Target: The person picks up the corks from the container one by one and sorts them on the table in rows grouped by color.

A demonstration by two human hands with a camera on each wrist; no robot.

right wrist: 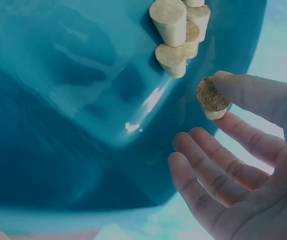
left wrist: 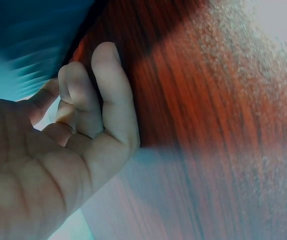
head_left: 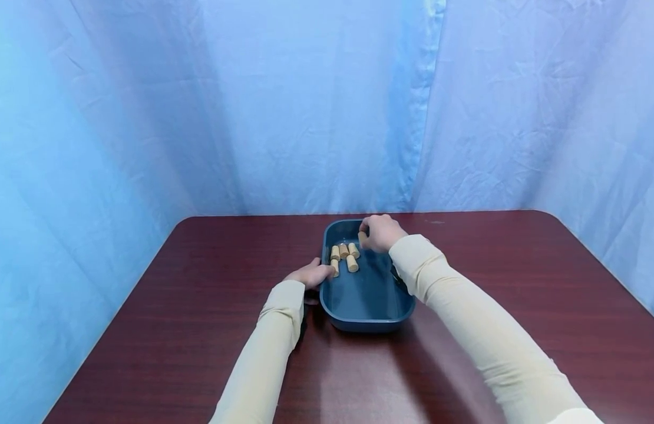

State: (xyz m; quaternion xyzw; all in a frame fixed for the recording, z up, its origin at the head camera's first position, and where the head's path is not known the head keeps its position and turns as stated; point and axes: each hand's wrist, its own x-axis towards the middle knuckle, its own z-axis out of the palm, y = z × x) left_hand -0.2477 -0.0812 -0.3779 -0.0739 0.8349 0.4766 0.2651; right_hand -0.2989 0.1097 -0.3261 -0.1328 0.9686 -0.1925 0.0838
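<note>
A dark blue tub (head_left: 368, 300) with rounded corners stands on the table, and several tapered corks (head_left: 352, 263) stand grouped at its left side. At the tub's left rim my left hand (head_left: 312, 274) holds on, its fingertips over the edge. Seen from the left wrist, bent fingers (left wrist: 114, 85) lie beside the tub's outer wall. Over the far right part of the tub, my right hand (head_left: 382, 233) pinches one cork (right wrist: 212, 99) between thumb and index finger. Its other fingers are spread, and the wide speckled end of the cork shows in the right wrist view.
A dark red wood-grain table (head_left: 226, 306) extends around the tub. Pale blue curtains (head_left: 306, 106) hang behind it and along both sides. The right sleeve (head_left: 465, 318) crosses over the tub's right rim and hides part of it.
</note>
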